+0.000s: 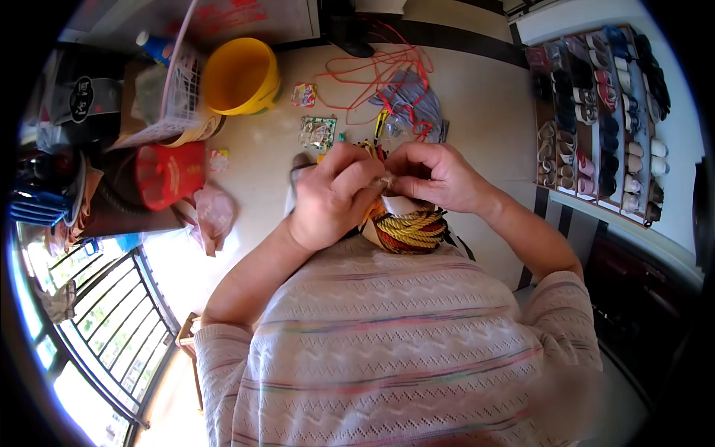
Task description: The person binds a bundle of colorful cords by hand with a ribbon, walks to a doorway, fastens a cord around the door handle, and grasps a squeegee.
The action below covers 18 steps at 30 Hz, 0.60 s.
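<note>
Both hands meet in front of the chest. My left hand (335, 195) has its fingers bent and pinches a small pale, frayed bit (384, 181) between thumb and forefinger. From the other side, my right hand (439, 177) closes its fingertips on the same pale bit. Just below the hands sits a coiled bundle of yellow and dark red cord (411, 229), with a white band along its top, close against the striped top. What lies under the fingers is too small to make out.
On the floor ahead lie tangled red string (357, 71), grey cloth (414, 100), a yellow-handled cutter (380, 123) and small packets (318, 132). A yellow bucket (242, 77), red container (171, 175) and pink bag (214, 216) are left; a shoe rack (596, 123) stands right.
</note>
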Motion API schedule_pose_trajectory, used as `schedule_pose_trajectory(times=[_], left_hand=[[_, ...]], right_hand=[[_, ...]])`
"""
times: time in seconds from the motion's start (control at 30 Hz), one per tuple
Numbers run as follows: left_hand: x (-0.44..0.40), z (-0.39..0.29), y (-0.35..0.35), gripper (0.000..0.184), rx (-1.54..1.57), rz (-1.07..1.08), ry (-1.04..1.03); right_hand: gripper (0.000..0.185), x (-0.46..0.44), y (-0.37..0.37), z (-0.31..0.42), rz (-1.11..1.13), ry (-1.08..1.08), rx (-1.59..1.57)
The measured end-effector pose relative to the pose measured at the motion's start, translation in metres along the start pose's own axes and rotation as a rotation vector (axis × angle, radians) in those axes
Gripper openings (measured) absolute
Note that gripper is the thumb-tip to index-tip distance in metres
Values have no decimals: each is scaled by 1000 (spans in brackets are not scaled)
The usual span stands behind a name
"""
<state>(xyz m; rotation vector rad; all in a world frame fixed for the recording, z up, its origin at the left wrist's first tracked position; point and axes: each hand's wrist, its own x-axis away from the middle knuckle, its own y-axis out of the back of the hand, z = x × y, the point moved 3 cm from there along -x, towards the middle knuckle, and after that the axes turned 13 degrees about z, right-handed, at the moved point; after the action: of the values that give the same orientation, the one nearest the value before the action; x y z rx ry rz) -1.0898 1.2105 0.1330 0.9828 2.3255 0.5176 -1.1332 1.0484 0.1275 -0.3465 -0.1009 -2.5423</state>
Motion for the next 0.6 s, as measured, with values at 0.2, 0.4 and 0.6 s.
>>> schedule_pose_trajectory(times=[0.2,0.4,0.6], left_hand=[[-4,-12,10,19,-48,122,-67],[-5,-13,9,10,-52,163,-27],[0,-14,18,9,-160,238,-115]], right_hand=[[13,7,11,7,-95,73,-15],[12,5,15,22,-149,154,348],[9,8,42,0,-276,58,552]])
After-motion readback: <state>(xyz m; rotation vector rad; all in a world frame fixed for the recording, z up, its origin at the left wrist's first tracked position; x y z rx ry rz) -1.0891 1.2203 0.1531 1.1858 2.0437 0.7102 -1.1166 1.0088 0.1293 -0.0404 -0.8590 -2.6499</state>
